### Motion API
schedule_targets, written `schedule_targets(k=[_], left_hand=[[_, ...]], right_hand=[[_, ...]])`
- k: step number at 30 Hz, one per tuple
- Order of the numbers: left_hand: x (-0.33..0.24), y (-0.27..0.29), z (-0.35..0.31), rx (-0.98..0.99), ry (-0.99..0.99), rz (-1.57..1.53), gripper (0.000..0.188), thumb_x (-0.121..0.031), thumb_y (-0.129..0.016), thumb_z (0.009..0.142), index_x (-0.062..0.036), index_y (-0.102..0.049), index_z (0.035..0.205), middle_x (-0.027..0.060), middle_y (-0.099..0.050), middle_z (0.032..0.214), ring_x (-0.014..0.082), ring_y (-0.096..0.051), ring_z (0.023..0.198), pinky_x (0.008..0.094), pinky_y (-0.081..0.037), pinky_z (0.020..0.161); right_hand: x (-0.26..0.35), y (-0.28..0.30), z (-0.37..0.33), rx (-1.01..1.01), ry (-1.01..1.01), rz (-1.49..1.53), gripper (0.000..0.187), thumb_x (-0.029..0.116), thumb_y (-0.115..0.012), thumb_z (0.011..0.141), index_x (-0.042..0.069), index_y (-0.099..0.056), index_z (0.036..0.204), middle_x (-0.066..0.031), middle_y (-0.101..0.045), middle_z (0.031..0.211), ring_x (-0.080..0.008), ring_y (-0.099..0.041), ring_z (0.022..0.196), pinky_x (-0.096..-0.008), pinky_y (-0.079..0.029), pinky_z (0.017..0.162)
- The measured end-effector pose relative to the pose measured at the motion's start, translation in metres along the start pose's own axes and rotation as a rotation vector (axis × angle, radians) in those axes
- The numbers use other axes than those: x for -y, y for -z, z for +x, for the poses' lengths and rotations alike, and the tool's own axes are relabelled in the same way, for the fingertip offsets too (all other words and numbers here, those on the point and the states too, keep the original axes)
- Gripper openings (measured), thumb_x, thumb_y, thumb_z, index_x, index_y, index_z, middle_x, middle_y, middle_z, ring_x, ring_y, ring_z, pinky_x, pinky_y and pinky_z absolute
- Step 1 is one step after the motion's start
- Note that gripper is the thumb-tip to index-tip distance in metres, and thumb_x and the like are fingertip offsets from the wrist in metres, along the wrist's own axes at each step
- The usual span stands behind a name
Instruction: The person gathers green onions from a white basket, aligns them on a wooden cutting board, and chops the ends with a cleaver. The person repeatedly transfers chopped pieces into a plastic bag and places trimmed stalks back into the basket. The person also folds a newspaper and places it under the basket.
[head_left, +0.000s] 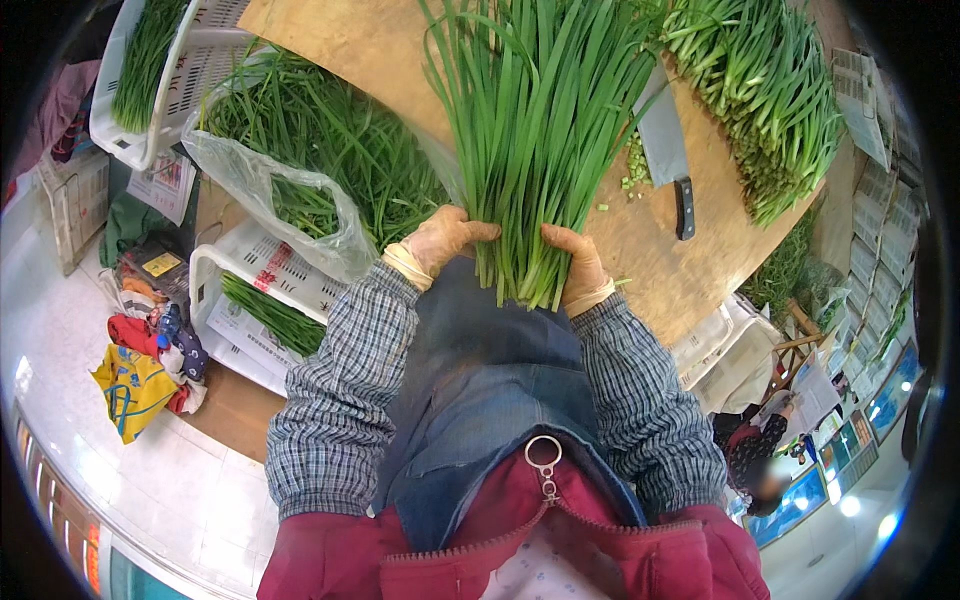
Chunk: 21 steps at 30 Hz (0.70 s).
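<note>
A big bunch of Chinese chives (pixel 540 130) lies over the near edge of the wooden board (pixel 690 270), cut ends toward me and leaves pointing away. My left hand (pixel 442 240), in a pale glove, presses its thumb against the bunch's left side. On the right side, my right hand (pixel 582 265) closes on the stems near their ends. Both hands hold the bunch between them. Right of it, a cleaver (pixel 662 135) with a black handle rests flat on the board beside small chopped stem pieces (pixel 636 165).
At the far right of the board lies a large heap of chives (pixel 765 110). Left of me, a clear plastic bag (pixel 345 215) holds loose leaves, next to white crates (pixel 170 80) with more chives. Coloured cloths (pixel 150 360) lie on the left. Another person (pixel 755 455) is at lower right.
</note>
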<state>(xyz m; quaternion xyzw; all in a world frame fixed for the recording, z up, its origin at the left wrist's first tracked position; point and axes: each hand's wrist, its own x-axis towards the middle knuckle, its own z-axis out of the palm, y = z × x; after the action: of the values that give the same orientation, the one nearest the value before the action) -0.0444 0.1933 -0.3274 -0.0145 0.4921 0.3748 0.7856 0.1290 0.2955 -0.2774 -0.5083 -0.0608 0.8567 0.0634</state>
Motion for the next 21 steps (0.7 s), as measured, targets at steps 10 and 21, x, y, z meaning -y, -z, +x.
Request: schedule_targets(k=[10, 21], left_hand=[[-0.024, -0.004, 0.000, -0.021, -0.177, -0.526, 0.067, -0.042, -0.072, 0.073, -0.0017, -0.049, 0.122, 0.0103, -0.059, 0.114, 0.0234, -0.055, 0.107, 0.0392, -0.041, 0.096], [-0.013, -0.033, -0.007, 0.087, -0.182, -0.101, 0.052, -0.011, -0.071, 0.070, 0.0025, -0.052, 0.117, 0.0112, -0.060, 0.109, 0.0244, -0.058, 0.097, 0.0341, -0.044, 0.090]], right_hand=[[-0.008, 0.008, 0.005, -0.007, 0.007, 0.102, 0.048, 0.012, -0.065, 0.073, -0.004, -0.051, 0.116, -0.0170, -0.061, 0.105, -0.0292, -0.062, 0.091, -0.0435, -0.053, 0.080], [-0.021, -0.003, -0.014, 0.003, 0.199, -0.451, 0.041, 0.008, -0.072, 0.073, 0.001, -0.056, 0.110, -0.0075, -0.062, 0.101, -0.0175, -0.060, 0.090, -0.0297, -0.048, 0.080]])
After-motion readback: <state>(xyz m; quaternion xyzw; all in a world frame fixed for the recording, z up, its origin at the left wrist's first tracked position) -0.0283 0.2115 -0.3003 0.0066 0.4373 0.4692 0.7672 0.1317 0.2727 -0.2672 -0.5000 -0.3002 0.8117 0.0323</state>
